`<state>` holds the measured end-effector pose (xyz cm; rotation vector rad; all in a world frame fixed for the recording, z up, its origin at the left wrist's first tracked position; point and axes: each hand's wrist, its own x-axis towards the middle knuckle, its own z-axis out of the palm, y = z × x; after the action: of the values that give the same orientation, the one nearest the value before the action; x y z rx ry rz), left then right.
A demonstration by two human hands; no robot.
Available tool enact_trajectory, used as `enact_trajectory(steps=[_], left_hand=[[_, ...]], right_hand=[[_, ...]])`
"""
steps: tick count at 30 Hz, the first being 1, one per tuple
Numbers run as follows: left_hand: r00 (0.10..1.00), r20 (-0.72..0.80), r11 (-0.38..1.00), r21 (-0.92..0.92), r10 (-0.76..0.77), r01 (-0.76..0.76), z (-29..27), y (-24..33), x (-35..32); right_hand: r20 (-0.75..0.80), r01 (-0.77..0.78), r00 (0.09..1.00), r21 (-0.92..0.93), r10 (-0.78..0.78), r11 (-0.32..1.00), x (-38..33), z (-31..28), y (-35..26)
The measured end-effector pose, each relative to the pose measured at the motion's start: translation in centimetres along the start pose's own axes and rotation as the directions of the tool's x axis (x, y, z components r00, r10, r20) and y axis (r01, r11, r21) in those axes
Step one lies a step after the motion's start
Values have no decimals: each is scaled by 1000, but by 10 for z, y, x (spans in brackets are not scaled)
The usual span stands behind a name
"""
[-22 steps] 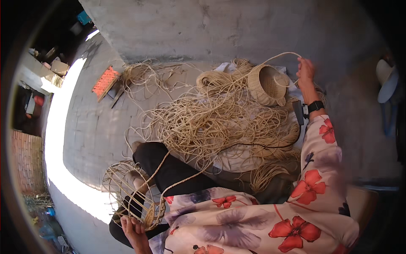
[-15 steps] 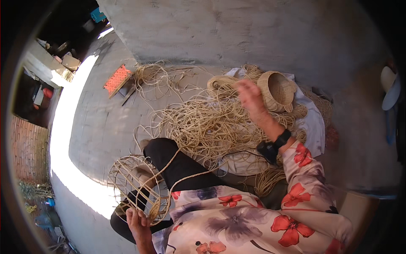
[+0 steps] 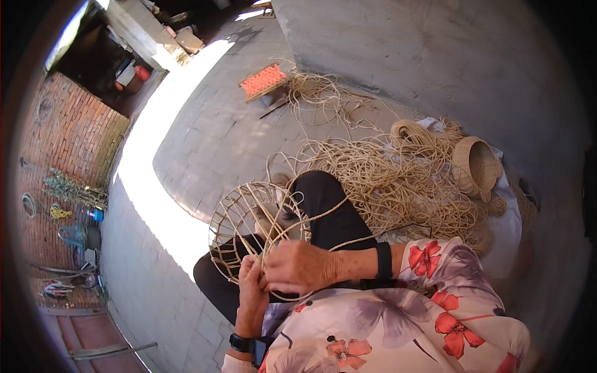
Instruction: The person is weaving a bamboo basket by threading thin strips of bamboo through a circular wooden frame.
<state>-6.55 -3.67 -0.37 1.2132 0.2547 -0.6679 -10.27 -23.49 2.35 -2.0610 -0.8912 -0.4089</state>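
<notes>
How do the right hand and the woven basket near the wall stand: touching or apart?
Apart. The head view shows a wide gap, partly filled by tangled cord, between the right hand and the woven basket.

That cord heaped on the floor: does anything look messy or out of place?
Yes: the cord lies in a loose tangle, strands straying outward, though one bundle is coiled. Nearby, a small basket looks tipped onto its side.

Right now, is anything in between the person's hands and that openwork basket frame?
Nothing visible stands between: the left hand and right hand come together at the near side of the openwork frame. Their fingers hide the exact contact. A cord crosses the black trouser leg alongside.
</notes>
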Motion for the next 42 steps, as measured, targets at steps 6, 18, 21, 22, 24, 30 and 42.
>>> enact_trajectory(steps=[6, 18, 21, 22, 24, 30, 42], left_hand=[[993, 107, 996, -80, 53, -45, 0, 4, -12], [990, 58, 990, -79, 125, -121, -25, 15, 4], [994, 36, 991, -84, 104, -101, -25, 12, 11], [995, 35, 993, -80, 95, -92, -30, 13, 15], [997, -2, 996, -49, 80, -80, -29, 12, 18], [997, -8, 997, 30, 76, -76, -24, 13, 19], [996, 27, 995, 42, 89, -90, -17, 8, 18]], right_hand=[[267, -168, 945, -95, 188, 981, 16, -4, 74], [203, -872, 480, 213, 854, 440, -107, -290, 75], [166, -889, 443, 212, 881, 407, -125, -318, 54], [173, -907, 415, 151, 893, 393, -129, -327, 51], [169, -923, 385, 90, 907, 375, -137, -336, 46], [80, -882, 428, 255, 900, 397, -143, -325, 42], [-162, -826, 436, 318, 885, 465, -152, -313, 57]])
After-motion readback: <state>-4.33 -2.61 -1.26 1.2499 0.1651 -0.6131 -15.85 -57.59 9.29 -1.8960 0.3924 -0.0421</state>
